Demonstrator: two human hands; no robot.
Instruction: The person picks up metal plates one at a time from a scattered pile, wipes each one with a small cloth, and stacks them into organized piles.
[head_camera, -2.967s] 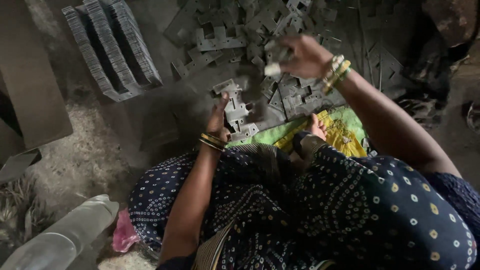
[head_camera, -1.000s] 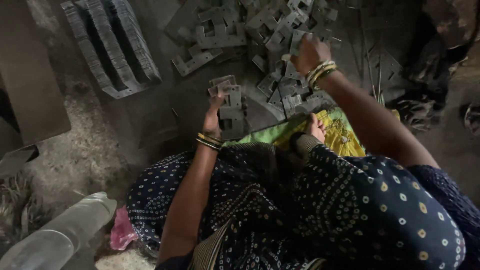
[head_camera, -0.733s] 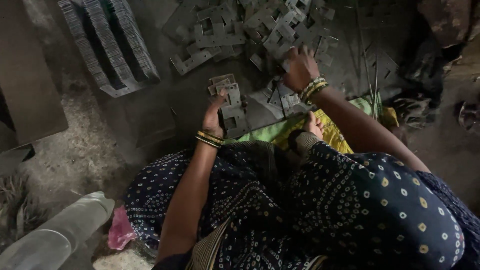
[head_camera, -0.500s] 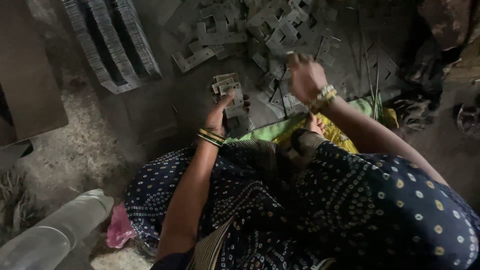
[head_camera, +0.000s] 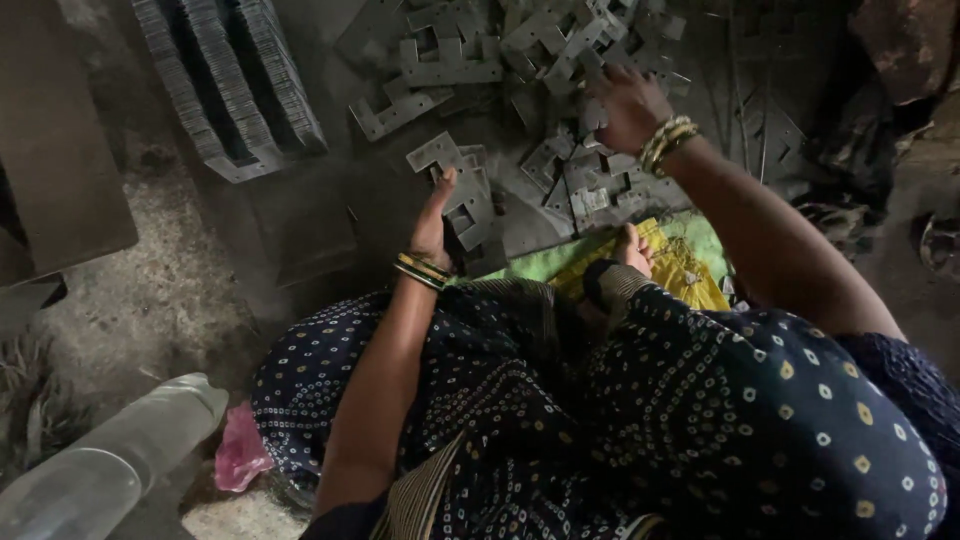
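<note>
A seated person in dark dotted cloth faces a grey floor (head_camera: 180, 300) strewn with flat, notched grey metal plates (head_camera: 560, 60), too many to count. The left hand (head_camera: 433, 215), fingers together, steadies a small stack of plates (head_camera: 462, 195) just beyond the knees. The right hand (head_camera: 628, 105), fingers spread, rests on the loose heap.

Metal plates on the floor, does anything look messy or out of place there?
The loose plates by the right hand lie jumbled and overlapping at all angles, unlike the tidy rows of stacked plates at upper left. The left hand steadies a small uneven stack.
</note>
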